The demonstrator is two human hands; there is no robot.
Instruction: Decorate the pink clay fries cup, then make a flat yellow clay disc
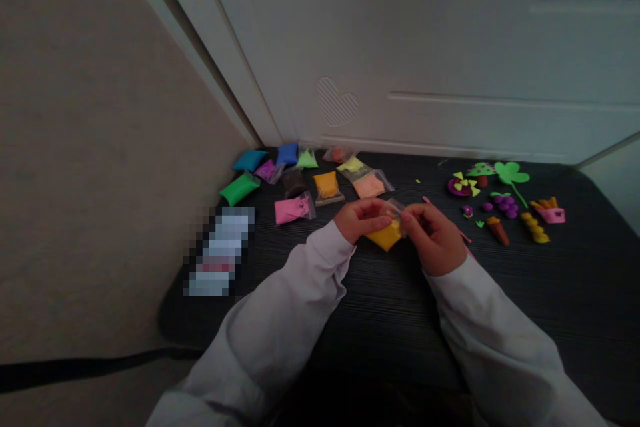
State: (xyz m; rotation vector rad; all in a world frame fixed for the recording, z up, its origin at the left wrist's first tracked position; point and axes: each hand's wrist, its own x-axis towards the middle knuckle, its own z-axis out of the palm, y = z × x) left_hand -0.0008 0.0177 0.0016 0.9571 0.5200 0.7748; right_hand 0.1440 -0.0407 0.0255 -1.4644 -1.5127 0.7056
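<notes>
Both hands meet over the middle of a dark table point(380, 307). My left hand point(361, 219) and my right hand point(434, 235) pinch the clear top of a small plastic bag of yellow clay point(386, 235), which hangs between them just above the tabletop. The fingers of both hands are closed on the bag's upper edge. A thin pink stick point(465, 235) lies right behind my right hand, partly hidden by it.
Several small bags of clay lie at the back left: green point(240, 188), pink point(293, 209), orange point(327, 185), blue point(287, 153). Finished clay figures stand at the right: purple grapes point(505, 204), a green clover point(511, 175), a pink piece point(552, 213). A white panel rises behind the table.
</notes>
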